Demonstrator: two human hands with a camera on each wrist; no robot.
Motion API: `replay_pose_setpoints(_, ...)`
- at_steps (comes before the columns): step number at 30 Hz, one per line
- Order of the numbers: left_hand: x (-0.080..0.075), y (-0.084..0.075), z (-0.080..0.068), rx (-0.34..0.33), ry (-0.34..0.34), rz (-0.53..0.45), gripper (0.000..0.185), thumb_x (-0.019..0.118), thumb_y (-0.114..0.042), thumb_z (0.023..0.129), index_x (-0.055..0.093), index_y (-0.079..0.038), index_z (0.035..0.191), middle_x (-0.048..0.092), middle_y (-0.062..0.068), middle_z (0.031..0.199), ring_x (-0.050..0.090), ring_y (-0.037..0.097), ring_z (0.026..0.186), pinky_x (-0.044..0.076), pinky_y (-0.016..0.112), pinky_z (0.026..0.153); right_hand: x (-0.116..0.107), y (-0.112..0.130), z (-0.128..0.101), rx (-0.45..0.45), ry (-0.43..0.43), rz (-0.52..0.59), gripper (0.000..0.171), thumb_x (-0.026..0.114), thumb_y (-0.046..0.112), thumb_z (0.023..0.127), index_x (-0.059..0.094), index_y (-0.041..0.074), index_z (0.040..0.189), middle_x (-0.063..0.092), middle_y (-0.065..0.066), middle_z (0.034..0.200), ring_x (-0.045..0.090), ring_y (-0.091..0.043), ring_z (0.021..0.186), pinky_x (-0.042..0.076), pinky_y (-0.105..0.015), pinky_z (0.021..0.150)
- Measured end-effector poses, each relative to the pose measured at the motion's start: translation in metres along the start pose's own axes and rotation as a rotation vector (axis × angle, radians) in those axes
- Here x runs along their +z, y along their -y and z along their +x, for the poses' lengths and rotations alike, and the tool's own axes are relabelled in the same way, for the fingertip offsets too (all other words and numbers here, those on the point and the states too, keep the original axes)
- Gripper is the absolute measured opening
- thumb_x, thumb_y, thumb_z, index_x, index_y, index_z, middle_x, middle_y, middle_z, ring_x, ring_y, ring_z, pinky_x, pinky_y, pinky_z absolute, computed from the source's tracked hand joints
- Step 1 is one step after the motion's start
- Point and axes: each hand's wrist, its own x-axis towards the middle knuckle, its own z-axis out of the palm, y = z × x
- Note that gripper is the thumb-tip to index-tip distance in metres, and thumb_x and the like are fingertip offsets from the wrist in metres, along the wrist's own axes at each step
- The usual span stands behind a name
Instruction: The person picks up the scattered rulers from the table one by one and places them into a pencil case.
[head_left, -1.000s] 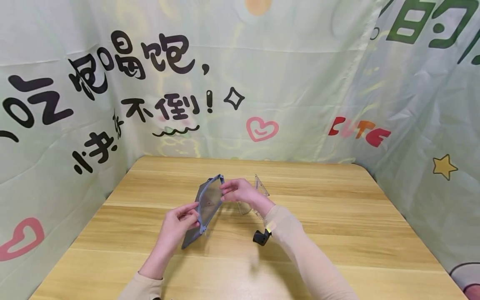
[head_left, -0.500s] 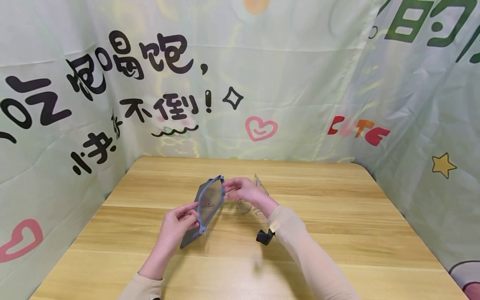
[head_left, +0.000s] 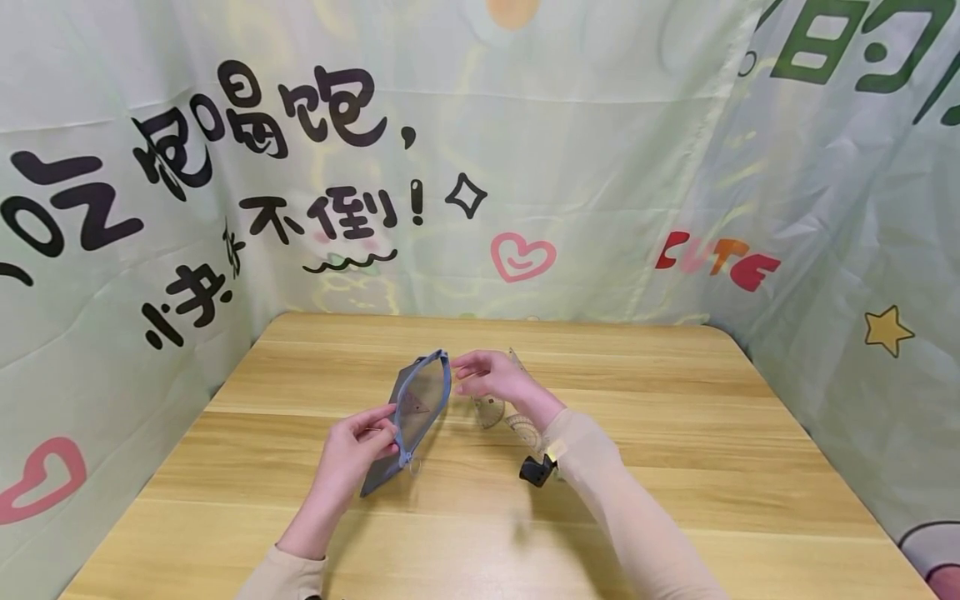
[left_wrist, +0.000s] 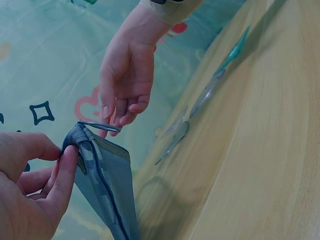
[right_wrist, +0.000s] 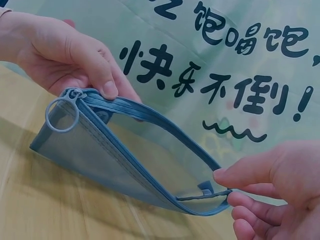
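A grey-blue mesh zipper pouch point(head_left: 420, 400) is held tilted above the wooden table point(head_left: 675, 433), its zipper open. My left hand point(head_left: 360, 442) pinches its near end beside the ring pull point(right_wrist: 61, 115). My right hand point(head_left: 487, 379) hovers at the far end with loosely bent fingers, whose tips just touch the rim point(right_wrist: 220, 175). In the left wrist view the right hand's fingers point(left_wrist: 122, 105) hang relaxed behind the pouch point(left_wrist: 107, 185). The pouch point(right_wrist: 140, 160) looks empty in the right wrist view.
Clear plastic drawing tools lie on the table behind my right hand: a protractor point(head_left: 491, 410) and a set square point(head_left: 517, 362). Printed green cloth walls point(head_left: 600, 167) enclose the table on three sides.
My right hand has loosened its pinch on the pouch's far end and drifted slightly right. The left hand and the pouch have hardly moved.
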Motion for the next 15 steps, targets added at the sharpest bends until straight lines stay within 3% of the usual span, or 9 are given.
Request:
replay_pose_setpoints(10, -0.001, -0.002, 0.0, -0.01, -0.004, -0.004, 0.04, 0.062, 0.002, 0.091, 0.059, 0.005, 0.131, 0.062, 0.001, 0.089, 0.064, 0.005, 0.074, 0.061, 0.019, 0.072, -0.008, 0.001, -0.002, -0.021, -0.013, -0.029, 0.052, 0.071, 0.01, 0.086, 0.057, 0.004, 0.135, 0.06, -0.022, 0.129, 0.059, -0.013, 0.1, 0.049, -0.022, 0.076)
replay_pose_setpoints(15, 0.0, -0.001, 0.0, -0.011, -0.005, -0.003, 0.04, 0.062, 0.002, 0.091, 0.059, 0.005, 0.131, 0.061, 0.001, 0.089, 0.064, 0.005, 0.074, 0.061, 0.019, 0.072, -0.013, -0.001, -0.001, -0.039, -0.033, -0.039, 0.052, 0.072, 0.01, 0.085, 0.058, 0.004, 0.134, 0.063, -0.019, 0.125, 0.06, -0.015, 0.1, 0.05, -0.025, 0.077)
